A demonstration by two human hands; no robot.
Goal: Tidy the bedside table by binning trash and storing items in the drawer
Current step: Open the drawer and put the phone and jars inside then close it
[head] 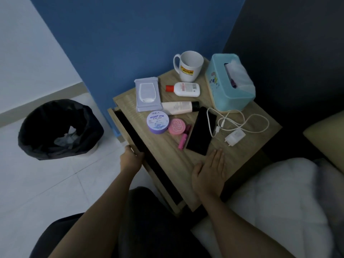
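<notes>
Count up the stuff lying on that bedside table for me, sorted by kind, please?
Bottles and tubes: 2, red-capped bottle, black-capped tube
Round jars: 2, purple jar, pink jar
Wipes pack: 1
Mug: 1
Tissue box: 1
Phone: 1
Charger with cable: 1
Pink stick: 1
Total: 10

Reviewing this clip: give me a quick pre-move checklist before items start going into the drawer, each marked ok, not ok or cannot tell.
1. Drawer open enough for items: not ok, only a narrow gap.
2. Left hand gripping the drawer front: ok.
3. Right hand free, flat on the table: ok.
4. Drawer has room inside: cannot tell, interior dark.
5. Cable free of the phone: not ok, it crosses the phone.
6. Bin near the table: ok.
</notes>
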